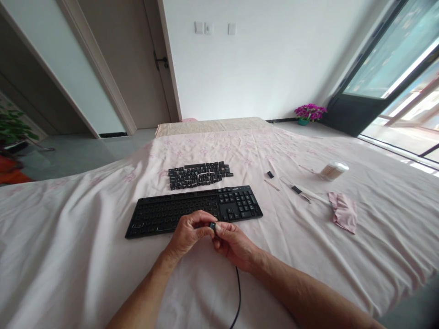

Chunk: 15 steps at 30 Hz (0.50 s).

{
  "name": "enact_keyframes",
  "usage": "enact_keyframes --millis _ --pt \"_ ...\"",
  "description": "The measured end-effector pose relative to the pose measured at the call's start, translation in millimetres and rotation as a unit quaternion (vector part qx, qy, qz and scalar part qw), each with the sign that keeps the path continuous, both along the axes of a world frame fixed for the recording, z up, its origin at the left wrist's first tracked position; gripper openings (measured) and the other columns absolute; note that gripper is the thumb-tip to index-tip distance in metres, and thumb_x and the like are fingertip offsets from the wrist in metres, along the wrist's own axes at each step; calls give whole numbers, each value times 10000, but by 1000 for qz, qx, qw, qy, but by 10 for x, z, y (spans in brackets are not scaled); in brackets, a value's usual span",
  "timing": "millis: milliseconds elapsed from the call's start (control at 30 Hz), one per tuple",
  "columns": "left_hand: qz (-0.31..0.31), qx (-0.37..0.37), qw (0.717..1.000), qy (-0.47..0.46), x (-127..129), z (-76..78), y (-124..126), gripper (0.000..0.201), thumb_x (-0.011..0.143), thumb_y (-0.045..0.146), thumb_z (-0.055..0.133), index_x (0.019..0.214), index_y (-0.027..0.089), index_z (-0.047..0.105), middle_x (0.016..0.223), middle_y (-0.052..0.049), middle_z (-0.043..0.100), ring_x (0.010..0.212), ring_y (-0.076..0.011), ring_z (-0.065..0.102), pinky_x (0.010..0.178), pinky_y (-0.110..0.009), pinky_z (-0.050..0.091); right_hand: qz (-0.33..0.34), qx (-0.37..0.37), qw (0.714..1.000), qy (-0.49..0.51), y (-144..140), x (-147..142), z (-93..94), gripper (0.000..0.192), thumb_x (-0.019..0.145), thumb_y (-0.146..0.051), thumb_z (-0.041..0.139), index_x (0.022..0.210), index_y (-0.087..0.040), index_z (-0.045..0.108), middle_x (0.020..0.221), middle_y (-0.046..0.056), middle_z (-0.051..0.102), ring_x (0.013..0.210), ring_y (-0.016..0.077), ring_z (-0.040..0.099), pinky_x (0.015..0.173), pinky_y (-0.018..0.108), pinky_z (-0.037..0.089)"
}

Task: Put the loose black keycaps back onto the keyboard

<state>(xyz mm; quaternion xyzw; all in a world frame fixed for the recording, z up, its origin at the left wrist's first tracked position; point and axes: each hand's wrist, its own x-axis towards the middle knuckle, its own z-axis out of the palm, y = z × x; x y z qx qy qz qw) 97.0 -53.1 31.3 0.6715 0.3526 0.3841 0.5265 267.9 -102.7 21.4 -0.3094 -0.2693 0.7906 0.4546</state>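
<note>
While both hands meet over the pink sheet (68, 237), the keyboard (194, 211) serves as landmark for all positions. Its left and middle sections show bare sockets; only the number pad at its right end carries keys. Behind the keyboard, set apart from it, lies a block of loose keycaps (199, 175) in rows. At the keyboard's near edge, the left hand (188, 235) has its fingers curled, thumb and forefinger pinched on a small dark keycap (213, 225). The right hand (233, 243) touches the same keycap from the other side, fingertips pressed to it (which side bears the load cannot be told). A black cable (238, 297) runs toward the viewer from beneath the hands. Right of the keyboard: thin sticks (271, 184), a cotton-swab tub (332, 171) on its side, a crumpled pink cloth (343, 211).
</note>
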Motion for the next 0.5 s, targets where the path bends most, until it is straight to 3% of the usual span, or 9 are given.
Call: enact_keyframes --millis 200,500 --pt "-8 20 999 27 -29 2 13 278 763 382 715 961 193 759 971 -77 722 954 -220 646 852 -302 484 -8 -5 1000 3 4 0 -18 259 746 -377 774 772 -141 671 685 -17 608 528 51 487 512 193 323" --pt "-85 16 995 51 -79 78 39 347 836 424 616 1093 222 733 1139 -85 702 1078 -246 619 974 -358 446 -8 -22 1000 11 7 26 -25 257 688 -317 826 803 -140 680 692 -21 618 539 48 510 512 182 365"
